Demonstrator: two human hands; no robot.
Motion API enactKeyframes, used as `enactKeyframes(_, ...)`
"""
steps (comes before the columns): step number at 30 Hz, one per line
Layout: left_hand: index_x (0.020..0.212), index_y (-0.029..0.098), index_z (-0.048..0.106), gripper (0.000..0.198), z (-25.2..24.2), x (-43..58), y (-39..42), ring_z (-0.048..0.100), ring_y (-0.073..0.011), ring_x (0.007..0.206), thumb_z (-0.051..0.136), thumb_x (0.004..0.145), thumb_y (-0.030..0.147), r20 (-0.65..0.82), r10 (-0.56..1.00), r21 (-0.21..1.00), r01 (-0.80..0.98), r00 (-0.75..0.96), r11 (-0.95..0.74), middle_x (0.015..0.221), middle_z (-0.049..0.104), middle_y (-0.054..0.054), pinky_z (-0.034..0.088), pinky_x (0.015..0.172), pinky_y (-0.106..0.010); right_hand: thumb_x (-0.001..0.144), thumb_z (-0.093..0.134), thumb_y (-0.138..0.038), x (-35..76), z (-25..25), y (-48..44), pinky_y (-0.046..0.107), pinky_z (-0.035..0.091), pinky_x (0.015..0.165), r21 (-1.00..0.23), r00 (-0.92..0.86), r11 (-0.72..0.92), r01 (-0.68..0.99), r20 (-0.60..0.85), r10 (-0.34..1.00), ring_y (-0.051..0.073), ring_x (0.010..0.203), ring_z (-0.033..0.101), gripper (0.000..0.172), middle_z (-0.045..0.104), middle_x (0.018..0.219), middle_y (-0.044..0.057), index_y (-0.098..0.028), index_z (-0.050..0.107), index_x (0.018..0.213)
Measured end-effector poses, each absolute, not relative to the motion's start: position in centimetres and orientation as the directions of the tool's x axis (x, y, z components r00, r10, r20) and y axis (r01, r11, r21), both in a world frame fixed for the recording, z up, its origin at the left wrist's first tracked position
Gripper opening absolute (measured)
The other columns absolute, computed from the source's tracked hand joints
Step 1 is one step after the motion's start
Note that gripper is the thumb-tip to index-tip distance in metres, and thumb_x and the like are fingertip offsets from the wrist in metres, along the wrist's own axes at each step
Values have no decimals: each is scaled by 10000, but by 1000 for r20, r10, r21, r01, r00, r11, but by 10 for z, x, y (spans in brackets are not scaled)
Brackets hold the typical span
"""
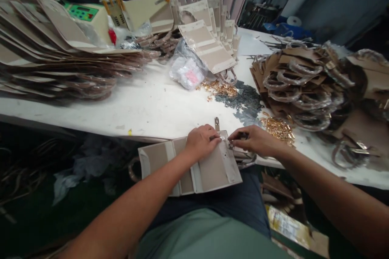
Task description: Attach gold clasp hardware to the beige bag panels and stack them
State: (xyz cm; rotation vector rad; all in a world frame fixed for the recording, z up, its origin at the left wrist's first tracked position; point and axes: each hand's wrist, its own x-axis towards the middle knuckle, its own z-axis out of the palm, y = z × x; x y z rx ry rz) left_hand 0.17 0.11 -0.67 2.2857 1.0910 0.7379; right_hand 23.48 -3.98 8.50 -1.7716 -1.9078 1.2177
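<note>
At the desk [146,105], steady the bag panel [212,172] with left hand [201,141], grip unclear. Align metal fitting [231,144] pinched in right hand [257,139].

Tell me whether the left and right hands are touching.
Apart: the head view shows a strip of the panel between the fingertips of the left hand and right hand.

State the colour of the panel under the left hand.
The panel is beige with paler strips, shown best in the head view.

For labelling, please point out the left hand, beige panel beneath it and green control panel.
Left hand [200,141], head view: back of hand.
Beige panel [211,174], head view: right section.
Green control panel [81,13], head view: front face.
</note>
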Motion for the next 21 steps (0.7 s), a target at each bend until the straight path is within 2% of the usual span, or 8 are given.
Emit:
enactKeyframes(3,915,263,801,90,-6,3,0,697,-208,966,759,918,343,253,807,614,556,534,-560,1062,756,-8,537,848,-347,841,687,-353,223,64,-64,273,522,716,-738,-243,-130,663,-376,894,201,789,687,248,786,898,20,-207,828,983)
enactKeyframes(7,917,261,796,95,-6,3,0,695,-204,987,751,924,344,252,807,612,557,535,-561,1079,752,-13,539,867,-341,840,649,-324,218,44,-68,267,492,667,-722,-213,-152,675,-388,897,185,724,654,256,774,861,9,-198,817,986)
enactKeyframes(15,920,260,798,98,-7,4,-1,693,-212,976,761,918,351,260,804,602,562,534,-567,1079,755,-16,532,848,-347,841,609,-205,214,49,-65,251,484,711,-679,-293,-7,734,-325,899,184,773,689,219,780,852,-7,-218,813,921)
enactKeyframes(21,920,258,792,87,-8,4,-1,692,-211,975,767,915,341,277,799,593,559,534,-579,1081,754,-9,522,838,-346,846,646,-151,206,49,-69,258,469,720,-569,-222,21,822,-288,931,205,835,700,196,791,914,4,-242,804,920)
